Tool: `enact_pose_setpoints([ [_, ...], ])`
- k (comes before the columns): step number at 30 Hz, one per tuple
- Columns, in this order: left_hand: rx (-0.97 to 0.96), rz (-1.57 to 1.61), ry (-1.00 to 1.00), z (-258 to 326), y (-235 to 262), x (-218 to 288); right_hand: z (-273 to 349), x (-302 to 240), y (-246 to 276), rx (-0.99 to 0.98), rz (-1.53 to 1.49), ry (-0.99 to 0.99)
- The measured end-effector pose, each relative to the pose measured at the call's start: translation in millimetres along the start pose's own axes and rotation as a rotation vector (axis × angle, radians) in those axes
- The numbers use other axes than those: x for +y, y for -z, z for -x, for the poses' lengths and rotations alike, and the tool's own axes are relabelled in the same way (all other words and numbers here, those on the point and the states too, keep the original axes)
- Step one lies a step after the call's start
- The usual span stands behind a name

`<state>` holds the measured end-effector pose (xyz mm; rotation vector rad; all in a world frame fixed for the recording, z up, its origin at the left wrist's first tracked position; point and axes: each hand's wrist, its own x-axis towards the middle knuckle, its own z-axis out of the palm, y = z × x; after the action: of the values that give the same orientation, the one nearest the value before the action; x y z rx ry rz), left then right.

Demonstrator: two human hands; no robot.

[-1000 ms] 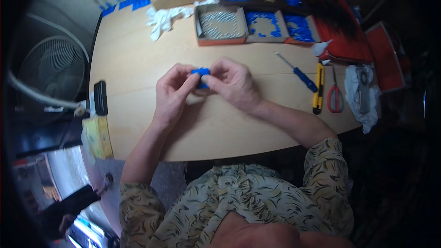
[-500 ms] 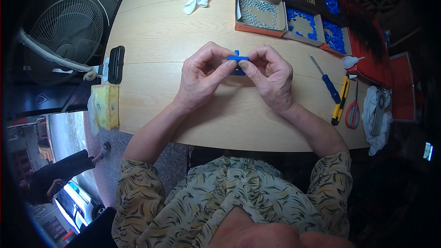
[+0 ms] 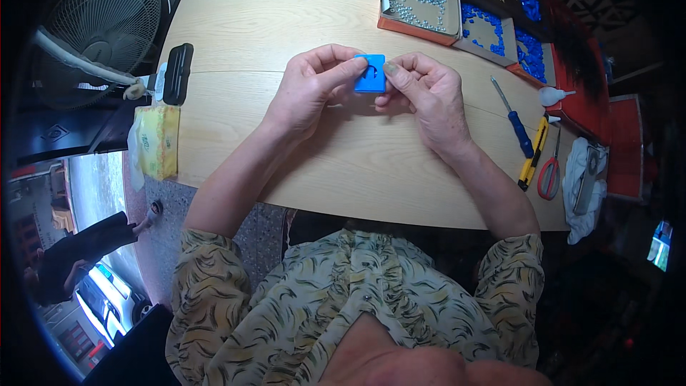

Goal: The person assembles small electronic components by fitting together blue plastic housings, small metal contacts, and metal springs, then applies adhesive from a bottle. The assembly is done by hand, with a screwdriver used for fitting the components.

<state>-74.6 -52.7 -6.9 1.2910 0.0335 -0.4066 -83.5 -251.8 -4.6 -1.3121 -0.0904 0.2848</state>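
Note:
A small flat rectangular blue plastic piece (image 3: 369,84) is held up above the wooden table, its broad face turned toward me. It has a dark curved opening near the middle. My left hand (image 3: 304,89) pinches its left side, with the thumb lying across the upper front and the fingers behind. At the right edge, the thumb and fingers of my right hand (image 3: 436,96) close on the same piece. The fingertips behind it are partly hidden.
Along the far right stand a box of small shiny round pieces (image 3: 418,7) and boxes of blue parts (image 3: 486,28). A screwdriver (image 3: 518,129), yellow cutter (image 3: 532,157), and red-handled scissors (image 3: 549,179) lie at right. On the left are a yellow packet (image 3: 158,143) and a fan (image 3: 107,21).
The blue piece has turned from nearly edge-on to showing its broad face. Both hands still grip it, the right hand's fingers now more spread. The whole view has shifted slightly.

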Motion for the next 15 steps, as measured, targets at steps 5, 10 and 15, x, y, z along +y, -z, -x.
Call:
enact_pose_setpoints([
  [5,0.017,-0.022,-0.027,1.4,-2.2,-0.8,-1.0,0.2,-1.5,-0.011,0.106,-0.019],
  [10,0.038,-0.082,-0.099,0.3,-6.8,-3.2,-1.7,-2.4,-1.6,-0.002,0.175,-0.041],
  [15,0.035,-0.134,-0.100,2.1,-7.4,-3.2,-1.6,-3.6,-3.4,0.014,0.171,-0.050],
])
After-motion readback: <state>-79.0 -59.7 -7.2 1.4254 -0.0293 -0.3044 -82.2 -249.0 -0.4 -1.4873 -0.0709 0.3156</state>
